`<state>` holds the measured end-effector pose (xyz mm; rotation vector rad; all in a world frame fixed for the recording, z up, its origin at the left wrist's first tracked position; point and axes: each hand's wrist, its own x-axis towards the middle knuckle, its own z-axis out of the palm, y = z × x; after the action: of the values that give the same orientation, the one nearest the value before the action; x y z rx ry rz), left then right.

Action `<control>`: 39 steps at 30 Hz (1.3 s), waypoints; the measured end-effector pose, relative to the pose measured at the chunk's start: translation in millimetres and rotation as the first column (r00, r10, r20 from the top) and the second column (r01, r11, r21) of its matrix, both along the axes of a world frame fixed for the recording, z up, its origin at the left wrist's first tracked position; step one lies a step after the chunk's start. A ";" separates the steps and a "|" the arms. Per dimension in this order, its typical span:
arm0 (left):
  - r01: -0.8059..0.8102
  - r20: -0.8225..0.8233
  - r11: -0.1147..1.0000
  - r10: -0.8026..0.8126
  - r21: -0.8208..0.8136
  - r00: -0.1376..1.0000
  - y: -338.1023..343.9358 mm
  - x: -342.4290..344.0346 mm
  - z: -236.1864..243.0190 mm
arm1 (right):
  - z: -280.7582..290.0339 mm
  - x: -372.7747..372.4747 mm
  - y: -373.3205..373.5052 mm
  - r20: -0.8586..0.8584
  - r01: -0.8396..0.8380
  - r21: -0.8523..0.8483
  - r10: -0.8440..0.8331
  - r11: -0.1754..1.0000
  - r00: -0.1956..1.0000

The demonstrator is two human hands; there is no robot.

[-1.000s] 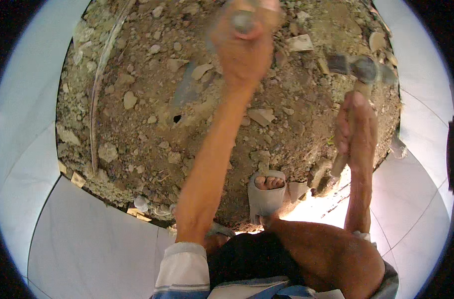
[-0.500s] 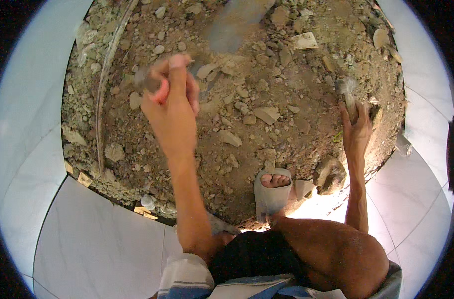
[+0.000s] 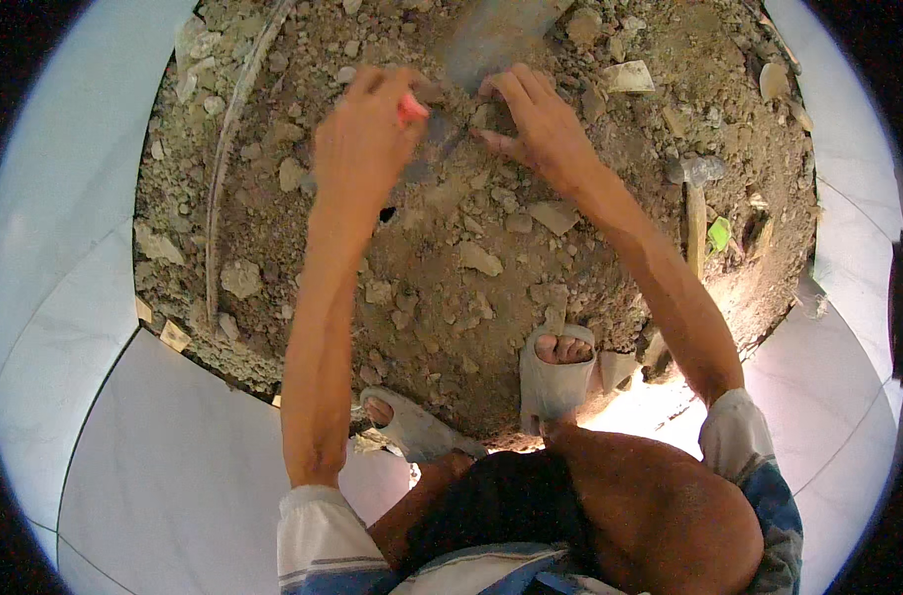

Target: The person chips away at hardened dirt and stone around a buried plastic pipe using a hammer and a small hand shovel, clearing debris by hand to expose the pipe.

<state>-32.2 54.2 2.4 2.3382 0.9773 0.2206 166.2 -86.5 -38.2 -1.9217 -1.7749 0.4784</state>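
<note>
Change: right hand (image 3: 549,127) has let go of the hammer (image 3: 696,210) and come across left to the far middle. Hammer now lies on the dirt (image 3: 422,302) at far right, head far, handle pointing near. Left hand (image 3: 364,137) has swung in from the left side, so both hands face each other over one spot. Means the right hand is off the hammer and working alongside the left.

Hands: left is closed around a red grip (image 3: 410,109); only a bit shows at the thumb side, rest hidden. Right has thumb and fingers spread moderately, tips down at the dirt. No object visible in it; can't tell if the tips touch.

Just beyond both: grey patch (image 3: 499,40), too blurred to identify.

Edges: left tiles (image 3: 189,446) and right tiles (image 3: 833,357) border the dirt, both well apart from the hands. Long strip (image 3: 217,203) bounds the left side.

Room: gap between hands is narrow. Right of right hand, white chip (image 3: 630,76); nearer, flat stone (image 3: 554,216). Hammer handle's near end sits right by the right forearm (image 3: 650,253); contact unclear. Right sandal (image 3: 559,384) and left sandal (image 3: 422,424) take the near edge.
</note>
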 end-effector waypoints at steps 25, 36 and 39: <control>0.295 0.554 0.717 0.150 -0.632 0.819 2.4 106.9 15.9 | 129.4 80.7 -176.8 -0.112 0.713 -0.409 -0.807 0.569 0.580; 0.095 0.421 0.821 0.187 -0.563 0.887 2.4 90.7 18.8 | 197.6 90.9 9.6 0.063 0.291 -0.424 -0.293 0.858 0.954; 0.183 0.536 0.830 0.158 -0.528 0.830 8.2 87.8 16.2 | 210.2 87.8 45.5 0.119 0.197 -0.438 -0.161 0.877 0.980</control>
<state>55.6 62.4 18.6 1.5843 0.6103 0.5094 253.9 -41.0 172.0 -2.4240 -1.6097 0.8114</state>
